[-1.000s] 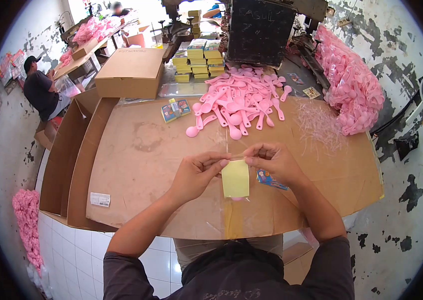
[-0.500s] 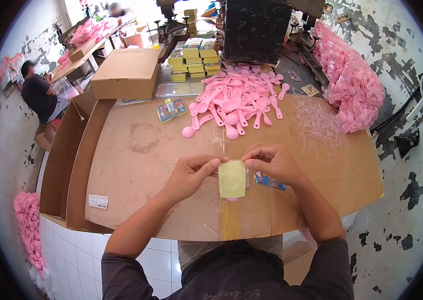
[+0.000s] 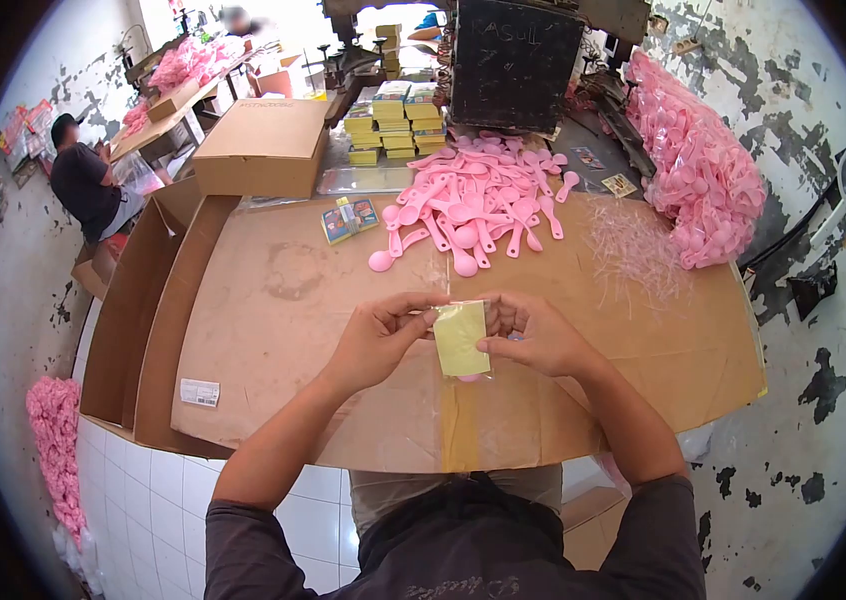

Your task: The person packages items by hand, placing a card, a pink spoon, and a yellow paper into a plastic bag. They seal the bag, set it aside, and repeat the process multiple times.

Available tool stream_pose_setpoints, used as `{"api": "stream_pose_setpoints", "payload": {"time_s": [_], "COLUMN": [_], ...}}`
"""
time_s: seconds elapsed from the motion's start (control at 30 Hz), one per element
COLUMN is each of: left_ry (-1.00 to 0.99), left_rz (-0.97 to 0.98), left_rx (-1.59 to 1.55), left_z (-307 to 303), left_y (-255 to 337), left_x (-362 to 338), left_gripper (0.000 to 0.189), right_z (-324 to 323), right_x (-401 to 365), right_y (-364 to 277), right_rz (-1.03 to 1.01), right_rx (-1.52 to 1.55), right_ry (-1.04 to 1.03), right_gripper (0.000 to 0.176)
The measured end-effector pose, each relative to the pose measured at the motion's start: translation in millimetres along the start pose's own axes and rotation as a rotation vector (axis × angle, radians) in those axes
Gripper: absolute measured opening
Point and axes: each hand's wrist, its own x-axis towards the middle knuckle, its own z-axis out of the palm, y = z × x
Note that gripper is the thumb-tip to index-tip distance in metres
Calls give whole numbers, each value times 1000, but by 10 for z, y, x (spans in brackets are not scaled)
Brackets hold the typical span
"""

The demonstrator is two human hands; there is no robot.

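A pale yellow card (image 3: pixel 460 340) in a clear plastic bag is held up between my two hands, over the cardboard-covered table. My left hand (image 3: pixel 383 338) pinches the bag's upper left corner. On the other side, my right hand (image 3: pixel 535 335) has its thumb on the card's right edge, with the fingers curled behind. A rounded pink bit (image 3: pixel 469 378) shows just below the card; most of it is hidden. Beyond my hands lies a heap of pink spoons (image 3: pixel 473 195). Left of the heap sits a banded stack of colourful cards (image 3: pixel 348 220).
A closed carton (image 3: pixel 258 145) and stacked yellow-edged card packs (image 3: pixel 393 120) stand at the back, near a black machine box (image 3: pixel 515 65). Bagged pink spoons (image 3: pixel 708 165) and plastic shreds (image 3: pixel 633 250) lie right. An open carton (image 3: pixel 133 330) flanks the left edge; another person (image 3: pixel 88 185) sits beyond.
My right hand has shifted from the card's top corner down to its right side, and the card has risen slightly and tilted. The blue printed card by my right hand is now mostly hidden.
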Motion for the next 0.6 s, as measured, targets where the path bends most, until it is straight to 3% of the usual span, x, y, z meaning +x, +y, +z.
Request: {"api": "stream_pose_setpoints", "payload": {"time_s": [0.1,0.2,0.3,0.37,0.5,0.57,0.6], "left_ry": [84,-117,15,256,925,889,900], "left_rz": [100,-139,-159,-152,330,451,398], "left_rx": [-102,-30,66,196,-248,-519,-492], "left_z": [180,39,-213,-657,-1454,-1575,-1721], "left_y": [168,194,267,288,461,651,542], "left_x": [-72,-229,-524,-797,-1181,-1226,-1245], "left_gripper": [33,34,33,34,58,64,65], "right_z": [4,80,-7,-139,-461,-541,-566], "right_x": [7,-34,-102,-174,-268,-296,-292], "right_y": [-29,-114,-214,-371,-195,-128,-89], "right_rz": [-15,-78,-96,-133,-88,-52,-44], "right_rx": [39,44,-142,-440,-587,-590,-586], "right_ry": [-5,3,11,33,130,190,217], "right_gripper": [42,41,42,42,43,42,40]}}
